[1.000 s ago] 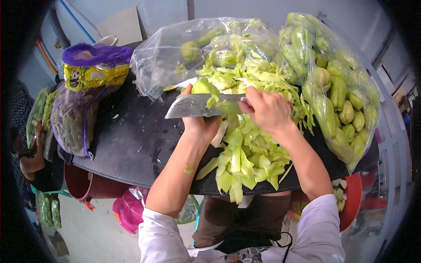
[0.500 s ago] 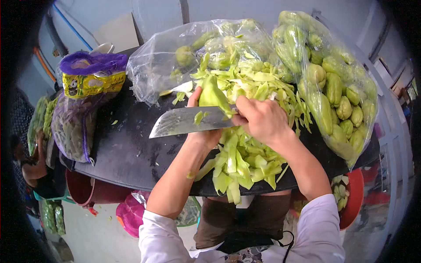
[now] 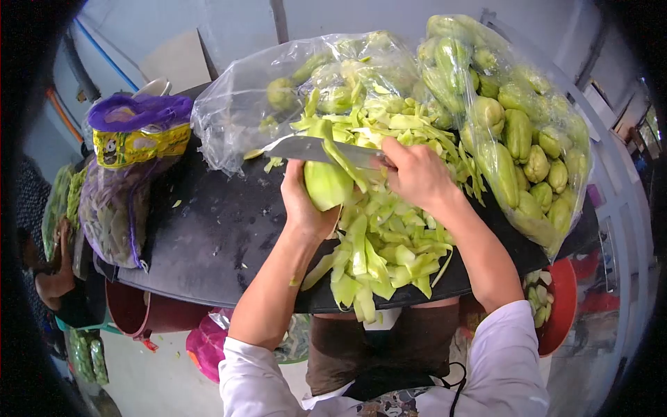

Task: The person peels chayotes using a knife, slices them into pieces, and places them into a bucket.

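Note:
A pale green chayote (image 3: 326, 185) with its skin partly off is in my left hand (image 3: 303, 208), whose fingers wrap round its left side and underside. My right hand (image 3: 420, 174) is closed on the handle of a wide-bladed knife (image 3: 299, 146). The blade lies across the top of the chayote, pointing left, with a strip of peel (image 3: 343, 164) hanging over it. Beneath and behind my hands, a heap of green peelings (image 3: 392, 254) spreads over the black table (image 3: 201, 236) to its front edge.
Clear bags of chayotes stand at the back (image 3: 243, 90) and right (image 3: 517, 139). A purple mesh bag (image 3: 114, 201) sits on the left. Below are a dark red tub (image 3: 163, 314), a pink bag (image 3: 208, 345) and a red basin (image 3: 561, 306). Another person's arm (image 3: 59, 274) shows far left.
The knife has gone from in front of the chayote to across its upper part, farther from me. The chayote has turned in my left hand, showing a broad peeled face. The whole view has shifted slightly.

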`<state>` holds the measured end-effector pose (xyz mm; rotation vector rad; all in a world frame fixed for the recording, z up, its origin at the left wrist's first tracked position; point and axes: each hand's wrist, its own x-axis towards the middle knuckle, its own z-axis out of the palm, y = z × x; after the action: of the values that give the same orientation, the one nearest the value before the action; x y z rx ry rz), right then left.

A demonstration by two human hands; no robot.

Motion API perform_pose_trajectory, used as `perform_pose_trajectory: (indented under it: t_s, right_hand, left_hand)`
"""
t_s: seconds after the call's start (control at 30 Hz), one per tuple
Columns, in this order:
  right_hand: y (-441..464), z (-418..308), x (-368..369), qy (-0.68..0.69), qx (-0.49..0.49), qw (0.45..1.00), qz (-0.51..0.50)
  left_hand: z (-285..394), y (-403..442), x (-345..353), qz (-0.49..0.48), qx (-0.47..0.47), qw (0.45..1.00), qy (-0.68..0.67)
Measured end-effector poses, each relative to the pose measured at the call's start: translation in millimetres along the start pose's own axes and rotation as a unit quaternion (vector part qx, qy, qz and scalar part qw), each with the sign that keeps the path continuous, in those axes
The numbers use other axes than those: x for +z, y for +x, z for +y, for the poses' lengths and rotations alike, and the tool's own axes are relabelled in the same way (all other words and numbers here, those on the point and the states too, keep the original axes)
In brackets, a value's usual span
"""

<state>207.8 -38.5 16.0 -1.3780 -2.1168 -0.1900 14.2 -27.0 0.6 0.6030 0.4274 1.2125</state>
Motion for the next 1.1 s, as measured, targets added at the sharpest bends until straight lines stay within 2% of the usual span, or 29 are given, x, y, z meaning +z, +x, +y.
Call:
perform_pose_trajectory:
  t_s: [0.1, 0.2, 0.27, 0.33, 0.4, 0.47, 0.53, 0.57, 0.63, 0.77, 0.83, 0.87, 0.97, 1.03, 1.1]
  right_hand:
    - [-4, -5, -4, 0.01, -0.013, 1.0, -0.005]
    - [-2, -21, -8, 0.03, -0.038, 0.999, 0.0]
    - [-2, -21, -6, 0.037, -0.057, 0.998, 0.008]
    - [0, -9, -2, 0.03, -0.017, 0.999, -0.008]
    - [3, 8, 3, -0.003, 0.005, 1.0, -0.006]
    - [1, 17, 5, -0.032, 0.027, 0.999, -0.003]
    - [0, 11, -2, -0.017, 0.023, 0.999, -0.015]
    - [-2, 4, -6, -0.017, 0.023, 0.999, -0.014]
    - [-6, -11, -12, 0.01, -0.013, 1.0, -0.015]
    - [-5, -14, -11, 0.02, -0.022, 1.0, 0.001]
    - [1, 1, -10, 0.002, 0.06, 0.998, -0.027]
    - [0, 9, -5, 0.001, 0.061, 0.998, -0.027]
    - [3, 30, 4, -0.039, 0.056, 0.998, 0.013]
    - [8, 38, 0, -0.055, 0.179, 0.98, -0.07]
    - [3, 44, -4, -0.053, 0.166, 0.984, -0.04]
  left_hand:
    - [-2, -2, 0, -0.015, 0.004, 1.0, 0.004]
    - [-9, 0, -7, 0.011, -0.025, 0.999, -0.032]
    - [-8, -1, -6, -0.028, -0.008, 1.0, -0.001]
    - [-7, -3, -1, -0.003, -0.004, 1.0, -0.027]
    - [-2, -3, 1, -0.016, -0.042, 0.999, -0.002]
    - [-2, -2, 3, 0.008, -0.032, 0.999, 0.017]
    - [-3, 2, -8, -0.088, -0.013, 0.995, 0.033]
    - [-5, 2, -10, -0.088, -0.013, 0.995, 0.034]
    - [-7, -2, -3, 0.005, 0.016, 1.0, 0.011]
    - [-7, -1, -6, 0.018, 0.021, 0.999, 0.028]
    - [-7, 4, -12, -0.018, 0.001, 0.999, 0.032]
    - [-7, 5, -13, -0.052, -0.016, 0.998, 0.037]
    - [-5, 4, -8, -0.057, -0.004, 0.998, 0.032]
    - [-5, 2, -8, -0.075, -0.004, 0.996, 0.038]
    - [-3, 0, -5, -0.125, 0.0, 0.992, 0.002]
